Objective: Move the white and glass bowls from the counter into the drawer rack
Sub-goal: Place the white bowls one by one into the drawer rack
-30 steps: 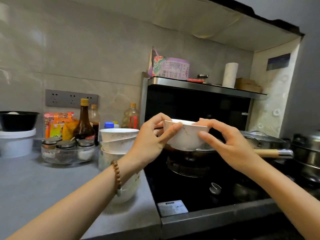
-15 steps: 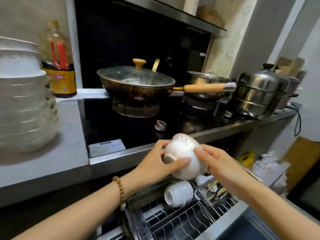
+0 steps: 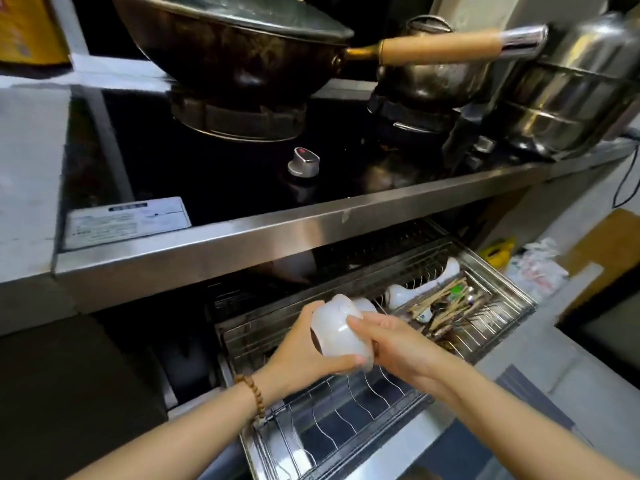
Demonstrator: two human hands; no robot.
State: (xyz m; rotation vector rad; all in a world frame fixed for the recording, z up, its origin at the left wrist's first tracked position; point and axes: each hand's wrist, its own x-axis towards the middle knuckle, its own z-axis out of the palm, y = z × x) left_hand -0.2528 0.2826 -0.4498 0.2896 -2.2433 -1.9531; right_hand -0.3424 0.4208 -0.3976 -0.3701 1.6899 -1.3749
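A white bowl point(image 3: 337, 332) is turned on its side, mouth to the left, just above the wire drawer rack point(image 3: 349, 414). My left hand point(image 3: 301, 355) cups it from the left and below. My right hand point(image 3: 394, 344) presses on its right side. Behind the held bowl, another white bowl point(image 3: 367, 304) rests in the rack, mostly hidden. The counter's stack of bowls is out of view.
The steel counter edge point(image 3: 277, 237) overhangs the open drawer. A cutlery tray point(image 3: 453, 306) with chopsticks and white spoons fills the rack's right side. A wok point(image 3: 235, 57), a kettle and a steel pot stand on the stove above. Bags and cardboard lie on the floor at right.
Both hands have carried the white bowl from above the stove down below the counter edge to the drawer rack, tipping it on its side. My view has tilted down with it.
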